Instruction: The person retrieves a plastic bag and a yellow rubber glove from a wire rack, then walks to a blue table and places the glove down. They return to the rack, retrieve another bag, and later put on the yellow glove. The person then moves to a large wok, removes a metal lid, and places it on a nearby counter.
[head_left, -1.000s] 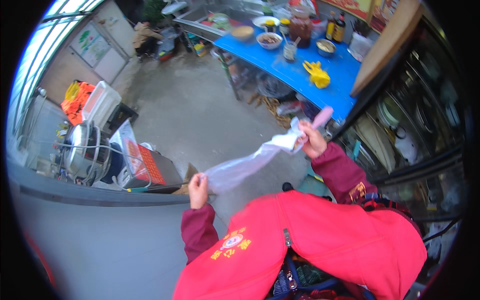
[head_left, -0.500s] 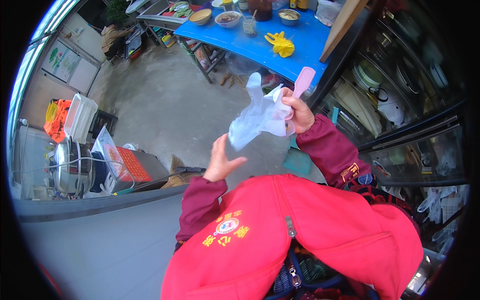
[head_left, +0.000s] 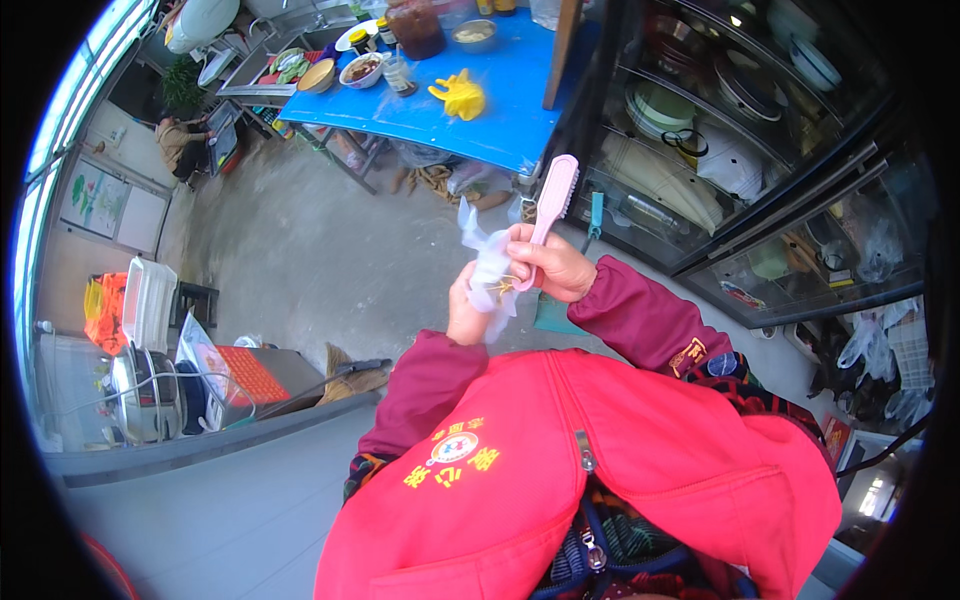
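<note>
Bag (head_left: 491, 262) is bunched, not set down, at left hand (head_left: 466, 312) (finger closure unclear); brush (head_left: 555, 196), toward one o'clock, is clasped by curled right hand (head_left: 562, 266).

The blue table (head_left: 515, 135) supports a yellow bundle (head_left: 459, 95) (crumpled), a glass jar (head_left: 399, 77) left of it, a metal bowl (head_left: 474, 38) behind.

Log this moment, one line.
right hand: holds pink plastic brush | left hand: touches crumpled translucent white plastic | crumpled yellow item: on blue table
</note>
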